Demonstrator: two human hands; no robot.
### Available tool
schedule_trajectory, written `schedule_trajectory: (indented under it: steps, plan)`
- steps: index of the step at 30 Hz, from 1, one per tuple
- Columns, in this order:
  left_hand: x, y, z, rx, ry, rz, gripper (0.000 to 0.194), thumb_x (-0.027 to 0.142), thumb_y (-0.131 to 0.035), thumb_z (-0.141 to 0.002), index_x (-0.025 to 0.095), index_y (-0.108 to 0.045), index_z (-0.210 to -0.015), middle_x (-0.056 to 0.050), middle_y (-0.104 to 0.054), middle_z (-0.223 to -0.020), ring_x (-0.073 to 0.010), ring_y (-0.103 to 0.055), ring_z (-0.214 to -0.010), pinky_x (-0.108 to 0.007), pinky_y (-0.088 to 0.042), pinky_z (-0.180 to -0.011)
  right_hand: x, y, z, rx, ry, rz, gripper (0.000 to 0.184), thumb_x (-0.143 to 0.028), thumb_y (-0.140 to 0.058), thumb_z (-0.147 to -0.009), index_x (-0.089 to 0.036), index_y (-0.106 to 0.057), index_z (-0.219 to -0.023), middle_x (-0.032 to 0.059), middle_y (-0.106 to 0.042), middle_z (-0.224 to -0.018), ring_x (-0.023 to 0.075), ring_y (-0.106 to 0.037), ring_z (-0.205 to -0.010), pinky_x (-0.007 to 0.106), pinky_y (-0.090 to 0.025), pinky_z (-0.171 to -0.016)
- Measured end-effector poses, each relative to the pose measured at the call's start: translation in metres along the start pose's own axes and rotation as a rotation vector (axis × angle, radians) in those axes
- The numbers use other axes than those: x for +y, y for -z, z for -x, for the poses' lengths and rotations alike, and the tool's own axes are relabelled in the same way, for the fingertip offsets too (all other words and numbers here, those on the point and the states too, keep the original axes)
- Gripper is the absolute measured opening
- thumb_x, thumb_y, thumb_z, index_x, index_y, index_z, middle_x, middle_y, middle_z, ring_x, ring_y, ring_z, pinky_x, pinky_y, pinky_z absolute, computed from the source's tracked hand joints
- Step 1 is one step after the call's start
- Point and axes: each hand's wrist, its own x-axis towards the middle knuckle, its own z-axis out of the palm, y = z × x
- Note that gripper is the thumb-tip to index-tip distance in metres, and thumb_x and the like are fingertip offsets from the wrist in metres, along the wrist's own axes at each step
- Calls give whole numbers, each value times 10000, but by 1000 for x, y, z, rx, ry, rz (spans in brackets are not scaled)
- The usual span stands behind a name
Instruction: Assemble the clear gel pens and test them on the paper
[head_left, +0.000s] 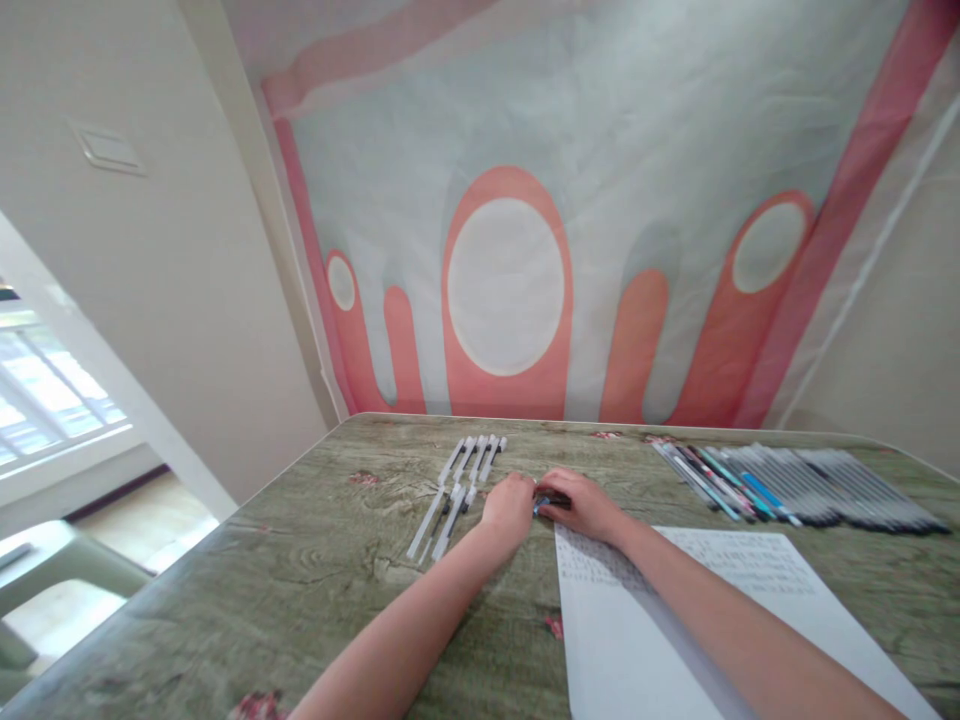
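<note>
My left hand [508,508] and my right hand [579,503] meet over the middle of the green patterned table [315,560]. Both are closed around a small pen [541,500] with a blue and dark part showing between them. Just left of my left hand lie several white pens [459,484] in two short rows. My right forearm rests across a white sheet of paper [720,610] with faint writing.
A long row of several pens [787,484], grey, blue and dark, lies at the table's far right. A pink and pale cloth [525,250] hangs behind the table. A window and a green chair [45,580] are at the left.
</note>
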Motion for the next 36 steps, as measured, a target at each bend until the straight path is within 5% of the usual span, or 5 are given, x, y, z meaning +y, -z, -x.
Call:
schedule_trajectory:
  steps: [24,36]
  plan:
    - [-8,-7,-6,73,180,89,266,190,-529,-653,136,-549,-912,-113,-634,-809,-221,-598,-774,-283,-433,-669,14,-4,0,46,-158,-17,289,-387,-439,-824,-162,-593,-729,33,-550,-717,135,-493,-693,258,-383,-655]
    - [-15,-18,-22,190,-99,777,222,159,-565,-614,110,-613,-825,-19,-620,-689,-97,-536,-601,-197,-426,-568,18,8,-3,149,-270,-415,314,-436,-493,-777,-179,-643,-876,50,-606,-875,158,-531,-792,263,-398,-704]
